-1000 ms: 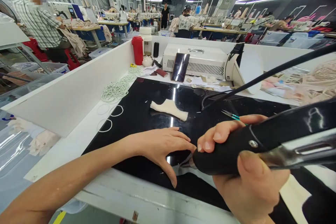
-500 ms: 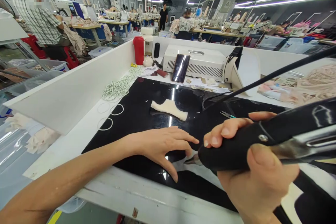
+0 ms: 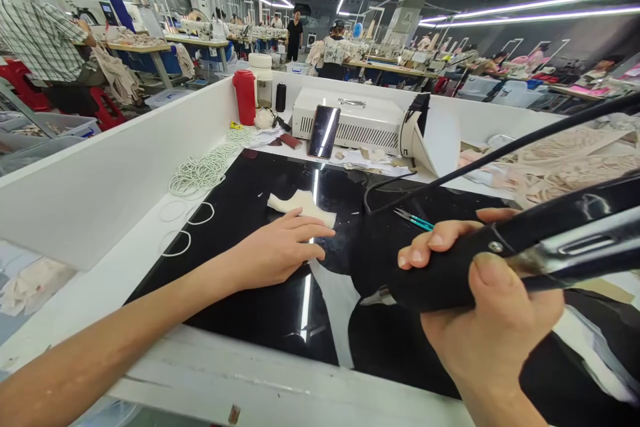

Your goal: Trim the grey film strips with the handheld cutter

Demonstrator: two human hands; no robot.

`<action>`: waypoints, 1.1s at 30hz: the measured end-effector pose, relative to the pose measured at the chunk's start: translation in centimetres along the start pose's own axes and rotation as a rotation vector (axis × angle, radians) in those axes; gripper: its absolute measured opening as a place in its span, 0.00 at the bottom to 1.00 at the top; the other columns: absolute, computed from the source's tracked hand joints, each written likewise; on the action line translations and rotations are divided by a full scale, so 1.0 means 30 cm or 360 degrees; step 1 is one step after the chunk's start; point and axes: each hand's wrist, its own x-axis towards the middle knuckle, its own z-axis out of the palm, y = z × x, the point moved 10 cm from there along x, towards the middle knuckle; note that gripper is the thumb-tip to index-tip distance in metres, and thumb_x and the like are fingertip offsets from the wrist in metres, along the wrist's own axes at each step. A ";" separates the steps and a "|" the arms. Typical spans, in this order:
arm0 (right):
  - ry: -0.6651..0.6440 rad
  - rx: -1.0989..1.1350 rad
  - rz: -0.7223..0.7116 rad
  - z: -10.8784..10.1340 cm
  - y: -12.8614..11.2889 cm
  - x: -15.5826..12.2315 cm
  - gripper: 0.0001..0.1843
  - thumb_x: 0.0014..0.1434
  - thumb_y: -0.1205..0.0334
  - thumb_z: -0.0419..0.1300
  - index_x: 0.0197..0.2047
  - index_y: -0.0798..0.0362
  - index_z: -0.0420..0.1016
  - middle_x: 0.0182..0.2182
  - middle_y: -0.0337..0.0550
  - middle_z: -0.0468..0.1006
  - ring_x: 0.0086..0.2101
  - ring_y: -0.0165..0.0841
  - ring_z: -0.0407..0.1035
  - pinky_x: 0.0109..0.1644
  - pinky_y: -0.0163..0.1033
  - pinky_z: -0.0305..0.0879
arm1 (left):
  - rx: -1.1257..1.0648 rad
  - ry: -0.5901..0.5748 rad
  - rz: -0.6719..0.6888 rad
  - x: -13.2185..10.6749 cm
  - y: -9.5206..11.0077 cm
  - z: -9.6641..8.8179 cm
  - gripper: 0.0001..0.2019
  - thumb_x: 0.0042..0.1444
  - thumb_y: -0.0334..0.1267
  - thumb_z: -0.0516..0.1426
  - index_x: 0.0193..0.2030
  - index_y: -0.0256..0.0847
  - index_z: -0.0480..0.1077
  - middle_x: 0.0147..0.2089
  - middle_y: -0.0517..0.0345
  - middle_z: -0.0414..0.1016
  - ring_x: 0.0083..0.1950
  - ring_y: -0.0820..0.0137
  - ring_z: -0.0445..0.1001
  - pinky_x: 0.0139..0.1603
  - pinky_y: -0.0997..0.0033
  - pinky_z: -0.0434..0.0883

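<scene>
Now the left hand, fingers loosely spread, is covering the far end of the just-turned thin curved white piece on the glossy black table, baring its right edge beside the metal-tipped black tool the right hand is clasping.

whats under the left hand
The black board shows around the left hand, which overlaps part of the cream piece in view; a pale strip runs up to the hand. Whatever lies directly beneath is covered.
</scene>
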 end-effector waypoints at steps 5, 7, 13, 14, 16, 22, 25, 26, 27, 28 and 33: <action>-0.0061 0.0044 0.0008 0.028 0.010 -0.027 0.21 0.53 0.56 0.76 0.47 0.47 0.75 0.29 0.32 0.79 0.24 0.32 0.73 0.29 0.40 0.75 | -0.0320 0.0114 -0.0144 0.008 0.073 0.006 0.10 0.68 0.34 0.61 0.54 0.38 0.77 0.57 0.46 0.78 0.57 0.59 0.77 0.64 0.57 0.74; -0.0080 0.0048 0.0023 0.032 0.014 -0.037 0.20 0.55 0.56 0.76 0.48 0.47 0.75 0.29 0.33 0.79 0.25 0.32 0.73 0.30 0.39 0.74 | -0.0441 0.0021 -0.0188 0.010 0.112 0.042 0.18 0.64 0.43 0.67 0.58 0.38 0.76 0.58 0.46 0.78 0.58 0.57 0.77 0.64 0.57 0.74; -0.0118 0.0017 0.0054 0.028 0.029 -0.056 0.20 0.57 0.56 0.75 0.50 0.45 0.74 0.31 0.33 0.77 0.26 0.33 0.74 0.31 0.42 0.75 | -0.0447 -0.0141 -0.0235 0.003 0.166 0.111 0.33 0.57 0.54 0.71 0.62 0.34 0.74 0.62 0.41 0.74 0.61 0.51 0.73 0.67 0.52 0.71; -0.0124 0.0010 0.0053 0.028 0.031 -0.058 0.20 0.57 0.57 0.74 0.50 0.45 0.74 0.31 0.33 0.77 0.26 0.33 0.74 0.31 0.42 0.75 | -0.0440 -0.0157 -0.0239 0.001 0.167 0.116 0.34 0.57 0.54 0.71 0.63 0.34 0.73 0.62 0.41 0.73 0.61 0.51 0.73 0.67 0.51 0.71; -0.0133 -0.0002 0.0053 0.029 0.032 -0.060 0.19 0.58 0.58 0.74 0.51 0.45 0.74 0.31 0.33 0.77 0.27 0.33 0.74 0.32 0.42 0.76 | -0.0434 -0.0185 -0.0245 -0.002 0.166 0.120 0.35 0.57 0.54 0.71 0.64 0.34 0.72 0.63 0.41 0.73 0.62 0.51 0.72 0.68 0.51 0.70; -0.0118 0.0058 0.0080 0.036 0.023 -0.067 0.21 0.56 0.56 0.74 0.50 0.45 0.74 0.31 0.33 0.76 0.26 0.32 0.72 0.31 0.40 0.74 | -0.0457 -0.0232 -0.0272 -0.003 0.161 0.122 0.36 0.55 0.53 0.73 0.65 0.36 0.71 0.64 0.42 0.72 0.64 0.50 0.71 0.68 0.52 0.69; -0.0123 0.0073 0.0104 0.042 0.017 -0.080 0.21 0.55 0.54 0.75 0.49 0.45 0.74 0.30 0.33 0.74 0.25 0.32 0.71 0.29 0.40 0.73 | -0.0456 -0.0238 -0.0265 -0.001 0.161 0.126 0.36 0.56 0.51 0.72 0.66 0.36 0.71 0.65 0.42 0.71 0.65 0.50 0.70 0.69 0.51 0.69; -0.0133 0.0064 0.0115 0.045 0.017 -0.084 0.21 0.55 0.53 0.75 0.49 0.44 0.74 0.30 0.33 0.74 0.25 0.32 0.70 0.29 0.40 0.72 | -0.0459 -0.0239 -0.0262 -0.001 0.161 0.127 0.36 0.56 0.51 0.72 0.66 0.36 0.70 0.65 0.41 0.71 0.65 0.49 0.70 0.69 0.51 0.69; -0.0137 0.0050 0.0124 0.047 0.018 -0.088 0.21 0.55 0.53 0.75 0.49 0.44 0.74 0.30 0.33 0.74 0.25 0.33 0.70 0.29 0.40 0.72 | -0.0466 -0.0241 -0.0258 -0.001 0.161 0.128 0.36 0.57 0.51 0.72 0.67 0.36 0.70 0.65 0.41 0.71 0.65 0.49 0.70 0.68 0.51 0.69; -0.0138 0.0037 0.0129 0.047 0.019 -0.091 0.21 0.55 0.53 0.75 0.49 0.44 0.74 0.30 0.33 0.74 0.26 0.33 0.70 0.29 0.40 0.72 | -0.0474 -0.0242 -0.0256 0.000 0.161 0.128 0.35 0.57 0.51 0.71 0.67 0.36 0.70 0.66 0.41 0.71 0.65 0.49 0.70 0.68 0.50 0.69; -0.0144 0.0048 0.0158 0.049 0.025 -0.095 0.20 0.57 0.56 0.74 0.49 0.45 0.73 0.30 0.34 0.75 0.26 0.33 0.71 0.30 0.40 0.73 | -0.0493 -0.0245 -0.0252 -0.001 0.162 0.127 0.35 0.58 0.50 0.71 0.67 0.37 0.70 0.66 0.42 0.71 0.65 0.49 0.70 0.68 0.51 0.69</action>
